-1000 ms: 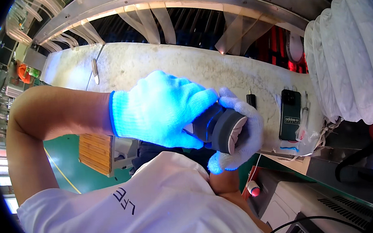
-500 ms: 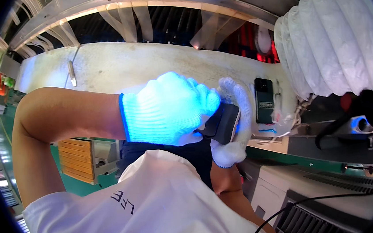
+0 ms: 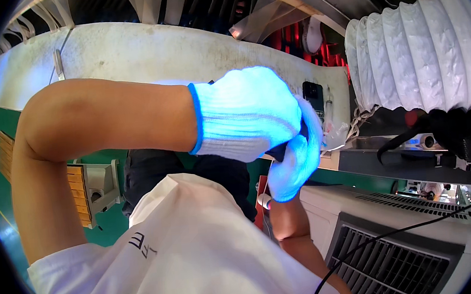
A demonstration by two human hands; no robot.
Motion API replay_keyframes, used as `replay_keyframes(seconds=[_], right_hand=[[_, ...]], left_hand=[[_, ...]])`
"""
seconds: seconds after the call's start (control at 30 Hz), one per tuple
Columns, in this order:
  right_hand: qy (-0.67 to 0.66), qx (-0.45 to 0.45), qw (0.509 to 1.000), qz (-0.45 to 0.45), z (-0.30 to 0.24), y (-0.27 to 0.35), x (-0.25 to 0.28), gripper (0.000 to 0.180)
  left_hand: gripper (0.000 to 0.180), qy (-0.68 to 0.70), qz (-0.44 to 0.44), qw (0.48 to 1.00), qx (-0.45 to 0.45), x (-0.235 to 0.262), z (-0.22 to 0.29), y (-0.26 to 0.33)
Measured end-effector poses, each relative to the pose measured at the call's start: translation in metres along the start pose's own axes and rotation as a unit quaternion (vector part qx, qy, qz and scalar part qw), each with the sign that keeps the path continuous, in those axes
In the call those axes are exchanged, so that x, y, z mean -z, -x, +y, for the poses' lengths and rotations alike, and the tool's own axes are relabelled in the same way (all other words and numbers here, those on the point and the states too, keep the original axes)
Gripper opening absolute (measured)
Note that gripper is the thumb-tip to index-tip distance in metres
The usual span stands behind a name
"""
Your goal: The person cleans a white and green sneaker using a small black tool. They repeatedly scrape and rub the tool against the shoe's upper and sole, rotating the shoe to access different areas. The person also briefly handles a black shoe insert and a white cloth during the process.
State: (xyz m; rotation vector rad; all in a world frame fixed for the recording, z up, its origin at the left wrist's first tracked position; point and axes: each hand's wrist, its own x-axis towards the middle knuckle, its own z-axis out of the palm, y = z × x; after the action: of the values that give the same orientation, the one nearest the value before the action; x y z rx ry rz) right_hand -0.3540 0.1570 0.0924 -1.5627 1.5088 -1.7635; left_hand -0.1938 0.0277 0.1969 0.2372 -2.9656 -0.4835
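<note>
My left hand (image 3: 255, 114), in a white knit glove with a blue cuff, reaches across from the left and is lit bright blue. It is closed over a dark, smooth piece (image 3: 277, 153) that looks like part of a shoe. From below, my right hand (image 3: 294, 167), gloved as well, wraps its fingers around the far side of the same piece. The two hands meet and cover nearly all of it, so its full shape is hidden. Both are held in front of my body, at the near edge of the white worktable (image 3: 143, 54).
A dark phone (image 3: 313, 96) lies right of my hands. A slim metal tool (image 3: 58, 64) rests at the table's left. Behind runs a machine with strip curtains, a white shoe (image 3: 312, 35) inside under red light. A white ribbed duct (image 3: 418, 58) and grilled unit (image 3: 396, 250) stand right.
The view has shifted. My left hand has moved right and further over the dark piece, and my right fingers have closed in around it, so less of it shows.
</note>
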Motion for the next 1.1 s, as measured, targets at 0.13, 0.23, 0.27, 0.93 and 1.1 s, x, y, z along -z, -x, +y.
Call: replay_keyframes(seconds=[0.13,0.23,0.27,0.93,1.1], right_hand=[[-0.054,-0.068,0.996,-0.035,0.000,0.009,0.024,0.083],[-0.195,-0.150,0.969,0.019,-0.014,0.020,0.019,0.097],[-0.191,-0.145,0.970,0.025,-0.016,0.024,0.012,0.093],[0.324,-0.008,0.944,0.052,0.084,-0.003,0.003,0.072],[0.522,0.011,0.853,0.010,0.161,-0.013,0.016,0.074]], left_hand=[[0.034,0.112,-0.014,0.992,0.058,0.001,0.005,0.007],[0.048,0.227,0.078,0.966,0.090,-0.024,0.005,0.030],[0.051,0.192,0.207,0.959,0.028,-0.048,0.006,0.038],[0.119,0.134,0.429,0.881,0.146,-0.118,0.037,0.134],[0.122,0.144,0.342,0.906,0.202,-0.103,0.029,0.164]])
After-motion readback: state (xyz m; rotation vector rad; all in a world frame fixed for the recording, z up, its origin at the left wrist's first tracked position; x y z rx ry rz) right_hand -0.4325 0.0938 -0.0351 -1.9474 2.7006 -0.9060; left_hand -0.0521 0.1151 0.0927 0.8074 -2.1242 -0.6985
